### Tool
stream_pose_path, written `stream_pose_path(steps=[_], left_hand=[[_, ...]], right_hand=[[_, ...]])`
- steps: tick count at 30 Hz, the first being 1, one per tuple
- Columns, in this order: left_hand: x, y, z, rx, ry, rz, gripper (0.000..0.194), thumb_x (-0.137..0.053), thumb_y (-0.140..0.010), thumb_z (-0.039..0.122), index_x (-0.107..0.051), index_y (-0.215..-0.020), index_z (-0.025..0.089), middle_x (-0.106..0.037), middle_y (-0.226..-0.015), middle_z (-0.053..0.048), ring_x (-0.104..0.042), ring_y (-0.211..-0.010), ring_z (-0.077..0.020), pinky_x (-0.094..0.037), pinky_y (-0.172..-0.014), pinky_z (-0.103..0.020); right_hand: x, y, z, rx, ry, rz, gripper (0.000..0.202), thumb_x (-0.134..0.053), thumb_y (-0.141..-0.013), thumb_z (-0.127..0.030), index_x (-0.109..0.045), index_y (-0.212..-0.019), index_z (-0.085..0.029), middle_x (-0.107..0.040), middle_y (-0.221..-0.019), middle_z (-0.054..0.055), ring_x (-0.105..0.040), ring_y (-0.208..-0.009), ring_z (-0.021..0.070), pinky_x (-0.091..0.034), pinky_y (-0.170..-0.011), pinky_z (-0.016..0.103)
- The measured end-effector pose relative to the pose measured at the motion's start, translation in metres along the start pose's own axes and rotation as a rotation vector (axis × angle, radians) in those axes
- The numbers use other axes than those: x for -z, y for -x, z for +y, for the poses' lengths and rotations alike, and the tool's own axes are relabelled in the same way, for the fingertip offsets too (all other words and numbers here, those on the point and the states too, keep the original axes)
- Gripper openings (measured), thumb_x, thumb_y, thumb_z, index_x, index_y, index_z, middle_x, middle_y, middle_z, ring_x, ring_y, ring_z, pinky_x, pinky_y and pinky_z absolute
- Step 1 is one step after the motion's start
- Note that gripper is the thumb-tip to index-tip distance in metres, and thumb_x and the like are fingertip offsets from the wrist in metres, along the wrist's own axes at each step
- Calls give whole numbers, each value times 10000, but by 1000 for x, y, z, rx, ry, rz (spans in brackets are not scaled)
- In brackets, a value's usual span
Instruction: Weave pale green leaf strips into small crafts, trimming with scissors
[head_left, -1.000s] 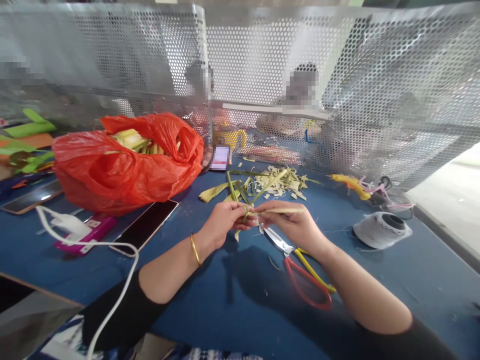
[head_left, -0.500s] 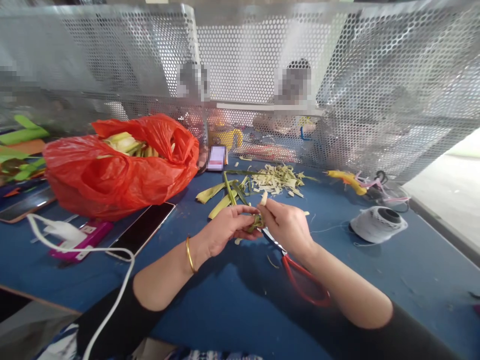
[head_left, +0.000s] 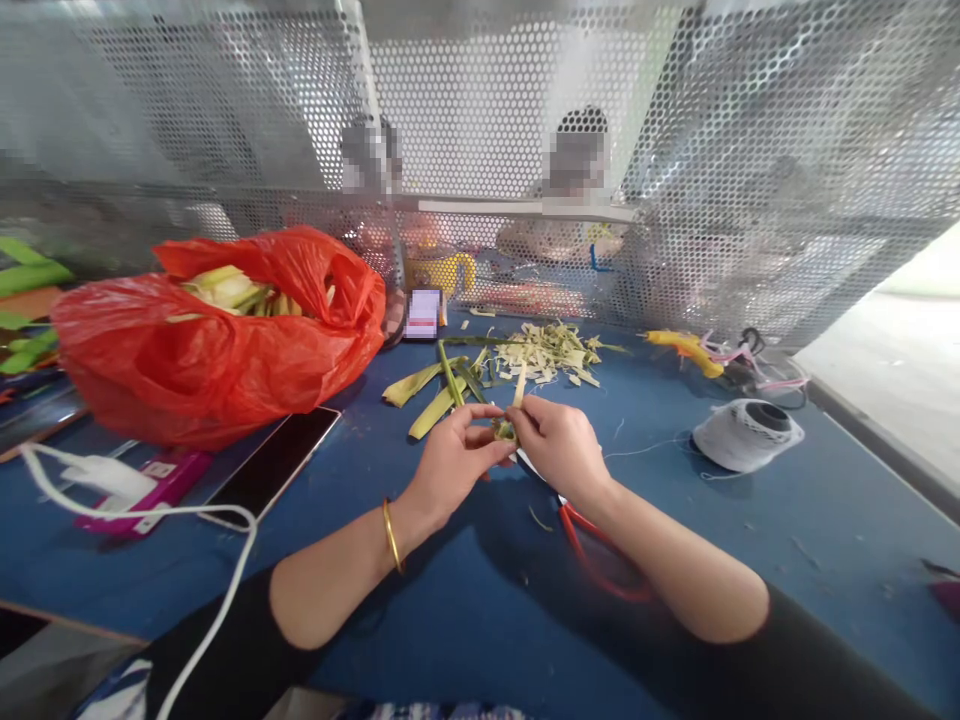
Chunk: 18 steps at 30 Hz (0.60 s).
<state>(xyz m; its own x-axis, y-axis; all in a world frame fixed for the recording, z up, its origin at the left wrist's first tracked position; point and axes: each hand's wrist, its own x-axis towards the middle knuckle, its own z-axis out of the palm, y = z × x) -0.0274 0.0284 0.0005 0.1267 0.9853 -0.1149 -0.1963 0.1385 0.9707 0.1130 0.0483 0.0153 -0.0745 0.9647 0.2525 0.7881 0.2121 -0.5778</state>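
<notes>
My left hand (head_left: pixel 457 455) pinches a small piece of folded green leaf (head_left: pixel 503 430) over the middle of the table. Close against it, my right hand (head_left: pixel 561 445) is closed on a pale leaf strip (head_left: pixel 519 385) that sticks up past the fingertips. Red-handled scissors (head_left: pixel 592 555) lie on the table under my right hand and wrist, their blades partly hidden. Just beyond the hands are longer green leaf pieces (head_left: pixel 431 410) and a heap of pale leaf scraps (head_left: pixel 551 350).
A red plastic bag (head_left: pixel 225 370) of leaf pieces stands at left, near a black phone (head_left: pixel 277 465), a purple power strip (head_left: pixel 142 495) and a white cable (head_left: pixel 244 560). On the right are a thread cone (head_left: pixel 742 435) and a yellow tool (head_left: pixel 686 350). A perforated metal screen (head_left: pixel 480 120) borders the back; people sit behind it.
The pale strip now stands up longer above my right fingers. My left hand has turned slightly, with its fingers more curled around the folded leaf. The whole view has shifted a little.
</notes>
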Motion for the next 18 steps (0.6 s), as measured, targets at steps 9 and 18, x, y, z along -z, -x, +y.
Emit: stream_pose_path(steps=[9, 18], left_hand=[[-1, -1, 1, 80, 89, 44, 328, -816, -622, 243, -642, -882, 143, -698, -652, -23, -681, -653, -166, -371, -410, -169], [6, -10, 6, 64, 95, 245, 225, -761, -610, 188, -658, -805, 141, -721, -667, -39, -626, -556, -120, -312, -379, -156]], right_hand=[[-5, 4, -4, -59, 49, 60, 303, -498, -846, -342, -409, -584, -220, -409, -490, -36, -315, -494, 120, -191, -517, 253], [23, -1, -6, -12, 95, -301, 267, -527, -899, -286, -633, -1118, -177, -707, -661, 21, -619, -644, 187, -347, -596, 266]])
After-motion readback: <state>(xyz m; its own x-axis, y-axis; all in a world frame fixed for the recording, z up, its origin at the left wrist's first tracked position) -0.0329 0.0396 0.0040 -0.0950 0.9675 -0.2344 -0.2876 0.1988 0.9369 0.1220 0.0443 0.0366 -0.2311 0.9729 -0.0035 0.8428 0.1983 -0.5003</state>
